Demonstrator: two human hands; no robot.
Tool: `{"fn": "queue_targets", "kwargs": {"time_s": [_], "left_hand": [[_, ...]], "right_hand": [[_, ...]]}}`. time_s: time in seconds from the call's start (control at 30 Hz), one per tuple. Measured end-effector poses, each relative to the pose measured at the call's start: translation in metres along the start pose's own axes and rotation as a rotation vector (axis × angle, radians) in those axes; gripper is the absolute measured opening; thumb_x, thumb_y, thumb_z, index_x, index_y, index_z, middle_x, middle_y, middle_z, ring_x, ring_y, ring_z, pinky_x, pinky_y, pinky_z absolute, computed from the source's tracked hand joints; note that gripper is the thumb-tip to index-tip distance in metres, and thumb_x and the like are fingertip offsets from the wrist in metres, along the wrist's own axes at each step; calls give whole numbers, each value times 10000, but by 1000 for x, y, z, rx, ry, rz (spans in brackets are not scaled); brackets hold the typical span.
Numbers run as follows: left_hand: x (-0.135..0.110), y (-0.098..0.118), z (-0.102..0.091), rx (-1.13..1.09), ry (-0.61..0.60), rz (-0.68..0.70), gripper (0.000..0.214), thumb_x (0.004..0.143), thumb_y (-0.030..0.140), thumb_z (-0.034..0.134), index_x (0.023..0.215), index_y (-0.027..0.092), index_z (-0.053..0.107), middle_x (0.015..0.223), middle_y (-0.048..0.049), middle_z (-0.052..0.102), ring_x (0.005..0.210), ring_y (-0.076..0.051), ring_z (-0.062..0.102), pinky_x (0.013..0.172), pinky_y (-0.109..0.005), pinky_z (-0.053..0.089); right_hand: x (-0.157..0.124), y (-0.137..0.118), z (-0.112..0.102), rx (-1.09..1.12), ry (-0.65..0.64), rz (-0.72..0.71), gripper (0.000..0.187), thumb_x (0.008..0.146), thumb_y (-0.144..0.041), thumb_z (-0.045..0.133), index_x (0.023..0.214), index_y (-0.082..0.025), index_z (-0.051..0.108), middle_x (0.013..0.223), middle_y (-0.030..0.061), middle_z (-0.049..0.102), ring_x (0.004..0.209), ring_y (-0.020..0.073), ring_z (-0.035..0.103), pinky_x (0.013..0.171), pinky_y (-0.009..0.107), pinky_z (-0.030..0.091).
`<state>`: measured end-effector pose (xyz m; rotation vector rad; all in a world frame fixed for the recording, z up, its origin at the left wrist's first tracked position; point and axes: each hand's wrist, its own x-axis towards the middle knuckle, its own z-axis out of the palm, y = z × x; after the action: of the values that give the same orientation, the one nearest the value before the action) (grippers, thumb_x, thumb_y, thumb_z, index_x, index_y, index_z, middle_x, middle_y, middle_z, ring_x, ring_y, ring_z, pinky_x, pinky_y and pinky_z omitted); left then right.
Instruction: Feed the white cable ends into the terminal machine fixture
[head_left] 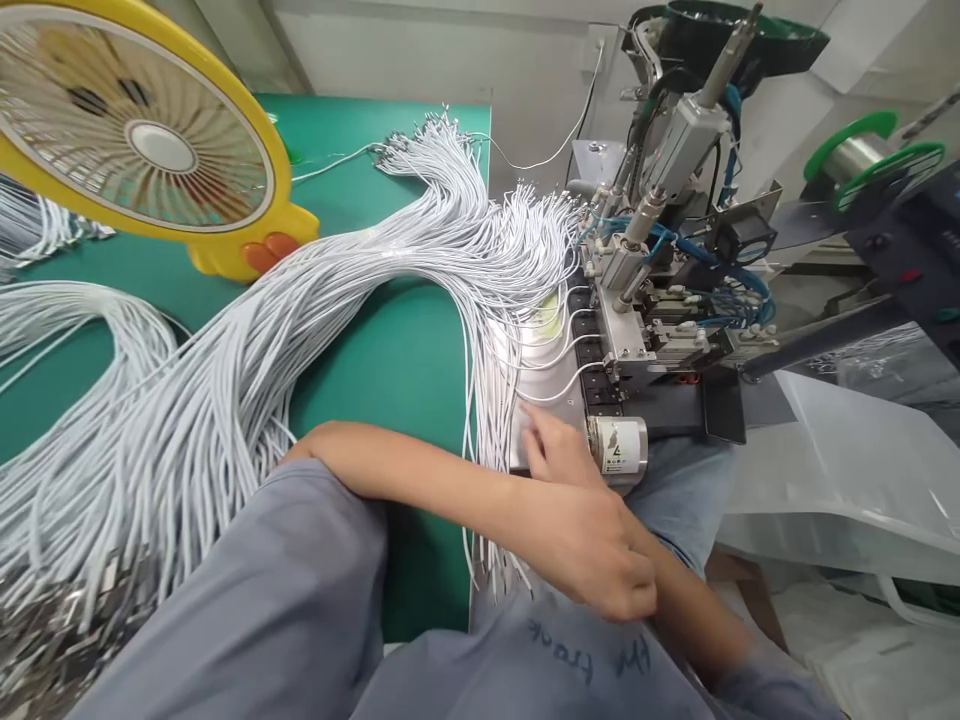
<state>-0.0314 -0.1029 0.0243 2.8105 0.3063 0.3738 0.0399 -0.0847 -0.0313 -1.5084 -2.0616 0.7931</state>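
Observation:
My right hand (564, 455) is low over the machine's metal plate, beside the hanging white cords (495, 420). Its index finger is stretched out and the thumb stands apart, with nothing visible between them. Across my right forearm lies my left hand (600, 555), its fingers curled closed; whatever they might hold is hidden. Several single white cords run in curves into the black slots (592, 350) of a machine (630, 340) with metal cylinders and blue tubes. A round metal motor (621, 447) with a white label sits just right of my right hand.
A thick bundle of white cords (300, 300) with metal ends spreads over the green table (390, 350). At upper left stands a yellow fan (292, 220). A green-rimmed wire spool (862, 155) is at right, above a clear plastic sheet (847, 450).

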Motion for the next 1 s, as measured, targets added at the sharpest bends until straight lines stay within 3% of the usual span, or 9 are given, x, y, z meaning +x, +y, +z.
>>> {"fn": "queue_targets", "kwargs": {"time_s": [0.1,0.17,0.3,0.4,0.53,0.67,1.0], "left_hand": [[0,-1,-3,9,43,470,150,787,120,544,692,179,643,549,18,454,467,-73,468,404,-254,312],[1,-3,0,54,92,603,187,798,77,493,709,144,643,551,10,440,470,-88,476,400,-277,292],[-3,-11,7,137,77,583,206,824,94,490,675,150,620,571,-14,466,510,-111,493,434,-287,310],[-20,-25,6,179,22,572,186,839,124,517,688,156,620,642,-50,547,577,-131,518,501,-294,369],[-59,-52,-1,150,-62,372,213,907,248,469,896,132,647,767,-95,630,756,-174,579,721,-299,455],[-96,-70,-11,167,-162,177,270,929,260,424,1033,109,623,1024,-152,652,1034,-225,564,931,-364,414],[-124,-66,-14,221,-198,94,308,947,249,400,1076,65,610,1140,-159,626,1170,-242,511,991,-373,384]], "right_hand": [[24,-9,-14,-176,-137,77,471,892,-186,329,1350,-121,418,1058,150,674,921,243,634,773,325,451],[33,-12,-18,-262,-194,130,472,901,-189,307,1361,-145,400,1007,148,690,909,261,646,753,323,444],[41,-13,-20,-319,-234,131,468,910,-204,297,1369,-171,384,1006,142,695,928,263,653,747,311,437],[42,-10,-21,-317,-227,91,461,920,-212,285,1372,-184,377,1031,130,692,951,249,651,758,302,435],[45,-4,-24,-362,-229,44,440,928,-224,278,1347,-192,409,1035,127,694,956,250,651,770,311,434],[48,2,-30,-395,-245,-34,420,931,-227,269,1312,-202,445,1038,125,694,954,255,652,749,312,434],[62,9,-44,-589,-279,-161,415,904,-157,302,1294,-196,437,969,130,697,875,267,655,670,306,398]]}}
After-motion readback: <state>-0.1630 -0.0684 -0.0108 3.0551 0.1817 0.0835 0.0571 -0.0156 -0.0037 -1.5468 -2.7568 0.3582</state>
